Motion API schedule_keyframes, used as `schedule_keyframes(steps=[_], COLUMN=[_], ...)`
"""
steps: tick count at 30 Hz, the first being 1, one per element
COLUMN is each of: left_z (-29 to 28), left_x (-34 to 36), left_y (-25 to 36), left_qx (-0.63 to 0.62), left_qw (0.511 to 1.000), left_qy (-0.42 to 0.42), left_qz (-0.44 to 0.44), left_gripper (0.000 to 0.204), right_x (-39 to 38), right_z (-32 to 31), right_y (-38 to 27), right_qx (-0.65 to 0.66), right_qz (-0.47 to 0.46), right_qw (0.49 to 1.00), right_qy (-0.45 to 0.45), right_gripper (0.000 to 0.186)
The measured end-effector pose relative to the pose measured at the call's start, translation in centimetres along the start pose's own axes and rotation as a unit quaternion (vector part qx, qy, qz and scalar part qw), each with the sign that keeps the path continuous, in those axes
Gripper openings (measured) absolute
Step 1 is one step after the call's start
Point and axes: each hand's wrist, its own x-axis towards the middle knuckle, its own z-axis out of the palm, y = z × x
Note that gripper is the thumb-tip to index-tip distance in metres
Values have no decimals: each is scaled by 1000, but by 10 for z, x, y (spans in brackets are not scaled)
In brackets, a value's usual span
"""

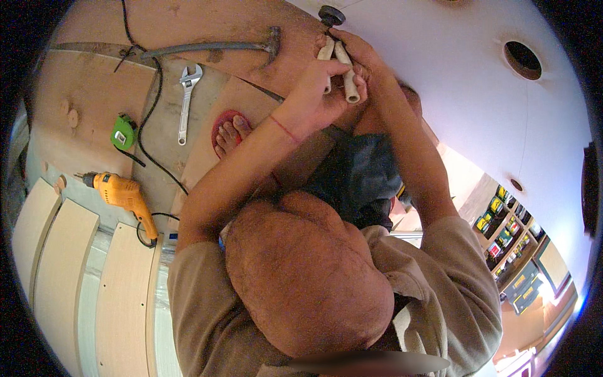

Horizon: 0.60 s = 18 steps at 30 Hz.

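Note:
My left hand [317, 94] is closed around a pair of pliers [350, 85] with worn cream-coloured handles, spread a little apart. The jaws point up towards a black round wheel-like foot [331, 16] at the edge of the white panel [465, 81]. Close beside the pliers, my right hand [361, 56] reaches in with its fingers curled near the base of the black foot. What those fingers grip is hidden. The jaw tips are also hard to make out.
To the left lie a hammer [213, 47], an adjustable wrench [187, 103], a green tape measure [124, 131] and an orange corded drill [125, 195]. A black cord [157, 81] crosses the boards. Pale slats [66, 264] lie lower left. A sandalled foot [230, 133] is near the left forearm.

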Motion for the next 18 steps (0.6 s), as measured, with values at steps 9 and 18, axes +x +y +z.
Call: schedule_keyframes(steps=[9, 18], left_z=[-2, -16], left_x=[0, -20], left_y=[14, 39], left_qx=[-136, -6], left_qw=[987, 996], left_qy=[-50, -45], left_qz=[-76, -80], left_gripper=[19, 28], right_x=[-5, -19], right_z=[11, 37], right_y=[-12, 9], right_qx=[-188, -196], right_qz=[-11, -80], right_qw=[975, 956], right_qy=[117, 201], right_gripper=[33, 40])
